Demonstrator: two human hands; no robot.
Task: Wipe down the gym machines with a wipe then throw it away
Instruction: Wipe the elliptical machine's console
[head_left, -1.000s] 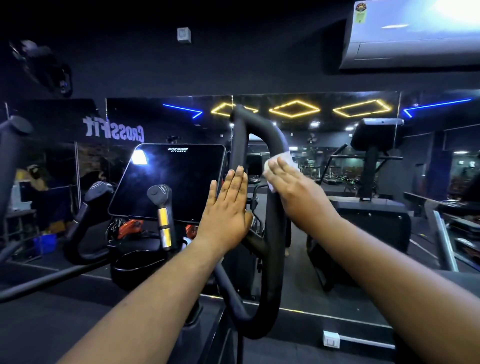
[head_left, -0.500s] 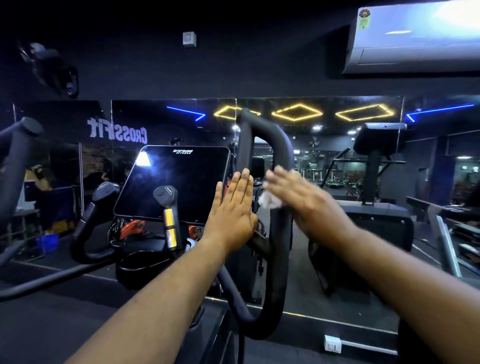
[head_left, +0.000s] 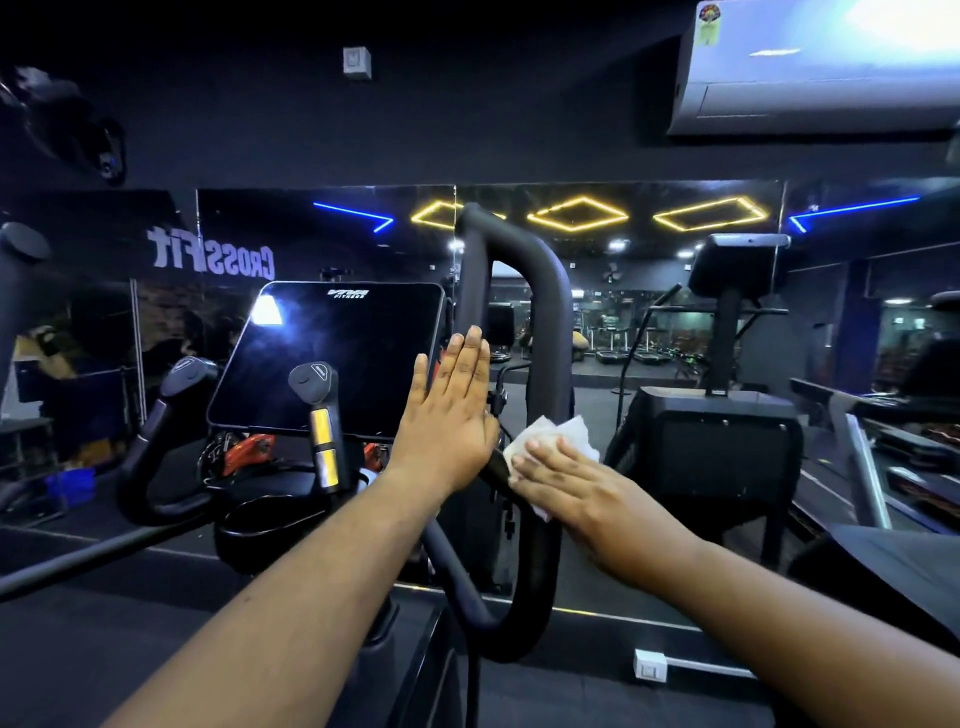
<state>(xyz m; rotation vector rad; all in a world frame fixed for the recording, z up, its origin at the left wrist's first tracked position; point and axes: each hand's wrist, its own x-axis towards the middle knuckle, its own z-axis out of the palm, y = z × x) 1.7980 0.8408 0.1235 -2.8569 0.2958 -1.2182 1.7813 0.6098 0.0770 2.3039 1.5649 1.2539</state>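
Observation:
A black looped handlebar (head_left: 545, 312) of a gym machine rises in front of me. My right hand (head_left: 576, 488) presses a white wipe (head_left: 561, 436) flat against the loop's right bar, about halfway down, fingers straight. My left hand (head_left: 449, 415) rests flat with straight fingers against the loop's left bar, beside the machine's dark console screen (head_left: 332, 358). Part of the wipe is hidden under my right hand.
A short grip with yellow bands (head_left: 319, 415) and a curved left handle (head_left: 171, 415) stand below the console. A wall mirror (head_left: 649, 322) lies behind, with another machine (head_left: 722, 431) to the right. An air conditioner (head_left: 821, 67) hangs at upper right.
My right hand has slid the wipe down the right bar from near the top of the loop to its middle. My left hand has stayed flat on the left bar.

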